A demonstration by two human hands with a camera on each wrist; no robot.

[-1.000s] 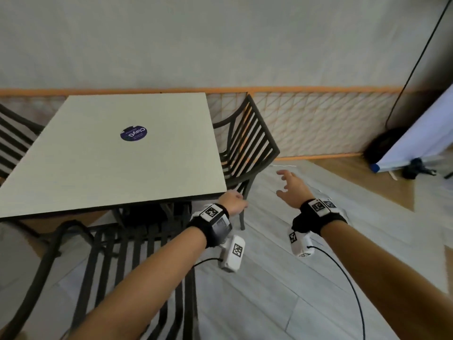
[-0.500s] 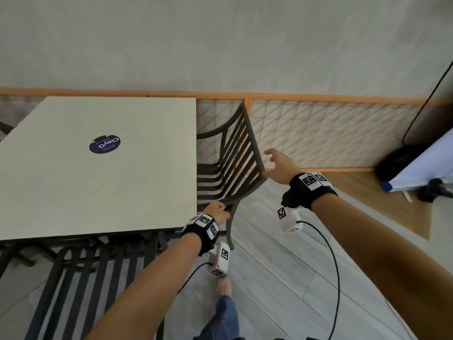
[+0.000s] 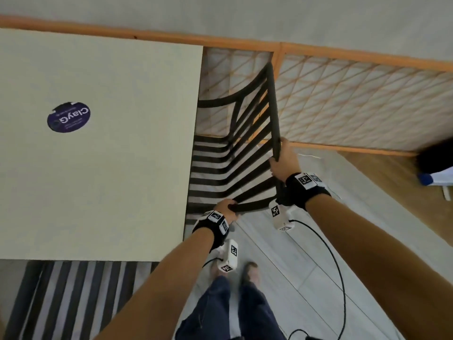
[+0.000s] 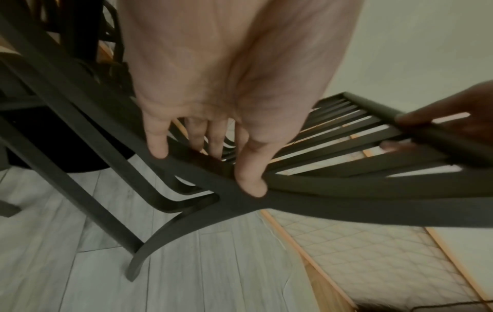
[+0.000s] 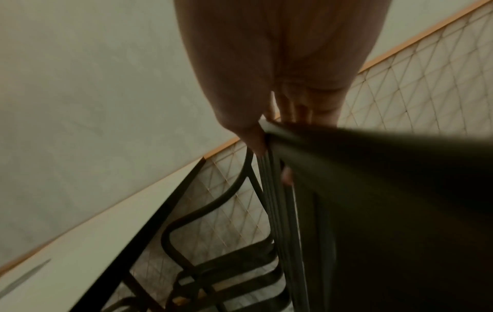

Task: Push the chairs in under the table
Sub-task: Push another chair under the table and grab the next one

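A dark slatted chair (image 3: 235, 153) stands at the right side of the pale square table (image 3: 110, 180), its seat partly under the tabletop. My left hand (image 3: 226, 209) grips the chair's near armrest; in the left wrist view the fingers (image 4: 205, 139) curl over that bar and the thumb lies along it. My right hand (image 3: 284, 160) grips the top rail of the backrest (image 3: 274, 111), thumb on one side and fingers on the other. In the right wrist view that rail (image 5: 306, 145) fills the lower right, with the table edge (image 5: 133, 213) to the left.
A second slatted chair (image 3: 73, 300) sits at the table's near side, under my left arm. An orange-framed lattice panel (image 3: 343, 104) runs along the wall close behind the chair. My legs and feet (image 3: 232, 303) stand on the grey plank floor. A cable (image 3: 338, 273) hangs from my right wrist.
I have stepped closer and my view has tilted down. My right hand, which was reaching in the air, has closed on the backrest's top rail. My left hand now grips the armrest.
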